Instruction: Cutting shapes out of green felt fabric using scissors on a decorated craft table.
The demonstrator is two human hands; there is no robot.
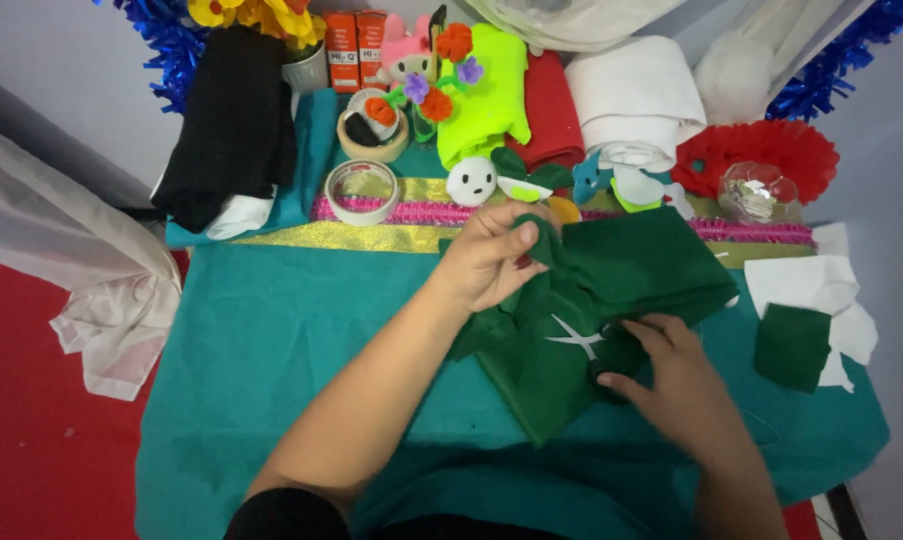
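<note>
Dark green felt sheet is lying crumpled and folded on the teal-covered surface, right of the surface's centre. Upper edge is bunching up into a raised fold, the lower part is spreading flat into a pointed corner toward the surface's near edge. A small white shape, thin and crossed, is showing on the felt near its middle. A smaller dark green felt square is lying flat, apart, toward the surface's right edge.

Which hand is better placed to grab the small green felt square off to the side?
Probably the right hand: it rests on the big dark green felt piece, on the same side as the small green felt square. The left hand grips bunched felt farther away.
</note>
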